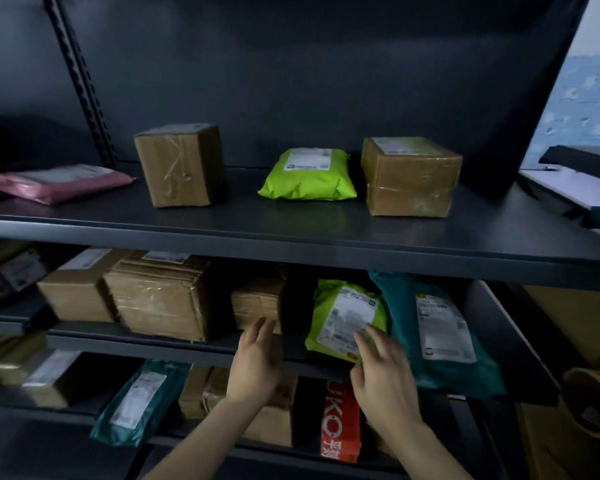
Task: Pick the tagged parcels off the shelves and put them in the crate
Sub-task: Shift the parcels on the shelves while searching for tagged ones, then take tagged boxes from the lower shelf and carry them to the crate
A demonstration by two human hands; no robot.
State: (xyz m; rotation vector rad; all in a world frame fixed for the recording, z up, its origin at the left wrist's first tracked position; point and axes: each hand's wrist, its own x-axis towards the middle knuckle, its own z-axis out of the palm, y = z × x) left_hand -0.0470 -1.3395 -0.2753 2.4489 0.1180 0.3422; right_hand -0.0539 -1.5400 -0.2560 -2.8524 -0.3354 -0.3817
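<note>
Dark metal shelves (pixel 291 242) hold parcels on three levels. On the middle level a lime-green mailer bag (pixel 343 315) with a white label leans upright beside a teal mailer bag (pixel 440 327). My right hand (pixel 383 374) is open, its fingertips on the lower edge of the lime-green bag. A small brown box (pixel 255 303) stands left of a dark gap. My left hand (pixel 257 362) is open, fingertips touching that box's lower front. No crate is in view.
The top level carries a pink mailer (pixel 59 181), a tall brown box (pixel 179 164), a second lime-green bag (pixel 309 176) and a taped brown box (pixel 411 176). Larger cardboard boxes (pixel 160 299) fill the middle left. Below lie a teal bag (pixel 136 403) and a red packet (pixel 340 420).
</note>
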